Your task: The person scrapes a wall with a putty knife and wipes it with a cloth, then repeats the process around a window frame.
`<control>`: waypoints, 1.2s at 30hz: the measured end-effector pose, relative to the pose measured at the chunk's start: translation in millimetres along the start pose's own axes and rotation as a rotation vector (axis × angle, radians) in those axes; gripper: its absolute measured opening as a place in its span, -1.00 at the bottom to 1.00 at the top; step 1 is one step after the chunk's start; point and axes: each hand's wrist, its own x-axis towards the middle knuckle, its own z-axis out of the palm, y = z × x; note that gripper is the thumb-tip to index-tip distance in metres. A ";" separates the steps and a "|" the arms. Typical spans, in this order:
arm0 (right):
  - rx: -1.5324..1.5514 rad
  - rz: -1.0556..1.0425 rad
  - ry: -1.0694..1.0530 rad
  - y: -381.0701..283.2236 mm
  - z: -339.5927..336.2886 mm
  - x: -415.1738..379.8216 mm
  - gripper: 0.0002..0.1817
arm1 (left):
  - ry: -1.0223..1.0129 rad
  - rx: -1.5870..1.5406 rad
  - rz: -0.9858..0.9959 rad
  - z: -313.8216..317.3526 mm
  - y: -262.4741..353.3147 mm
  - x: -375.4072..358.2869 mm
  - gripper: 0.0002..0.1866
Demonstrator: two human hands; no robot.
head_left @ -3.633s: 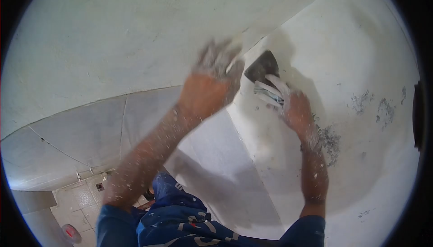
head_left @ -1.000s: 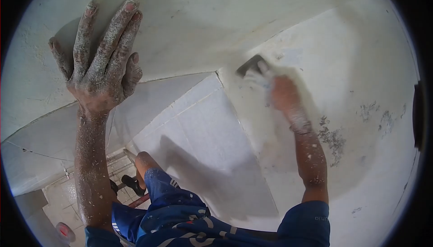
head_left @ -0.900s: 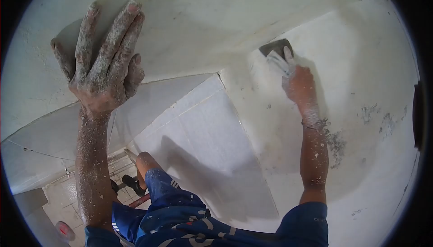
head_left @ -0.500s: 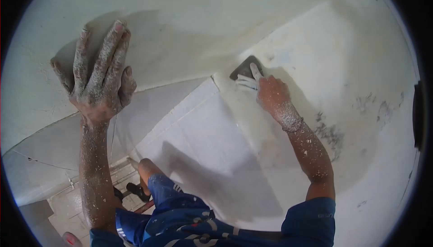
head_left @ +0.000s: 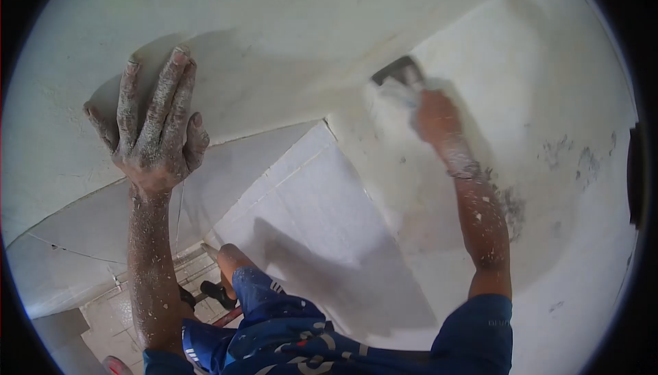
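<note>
My left hand (head_left: 154,125), coated in white dust, lies against the pale wall (head_left: 288,12) with its fingers stretched out and the thumb apart. Farther right, my right hand (head_left: 439,115) grips a putty knife (head_left: 397,71), whose dark, wide blade is pressed to the whitish surface close to the corner line. Motion blurs this hand and the tool, so the handle is largely hidden. White specks cover both forearms.
Smooth light panels (head_left: 329,204) meet the wall below my hands. Dark stained patches (head_left: 510,210) mark the surface at right. Far below are a tiled floor (head_left: 106,330), my leg (head_left: 233,258) and a dark shoe (head_left: 218,294).
My right hand has moved up and to the right with the putty knife, along the corner line. The left hand stays on the wall, while the view has shifted slightly.
</note>
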 end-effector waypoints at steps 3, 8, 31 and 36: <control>0.019 -0.138 -0.053 -11.1 12.6 -9.6 -0.39 | 0.013 0.001 0.013 -0.6 -1.4 -0.8 -0.61; 0.018 0.003 0.082 9.9 18.0 3.6 -0.37 | 0.011 0.006 0.000 -0.6 -1.2 -2.3 -0.60; -0.006 0.009 -0.015 -5.7 31.2 -32.2 -0.30 | -0.002 -0.029 0.023 -1.2 -1.8 -4.8 -0.59; 0.074 -0.138 -0.009 -37.3 44.9 -38.6 -0.28 | 0.052 -0.010 0.025 1.5 -5.7 -2.6 -0.58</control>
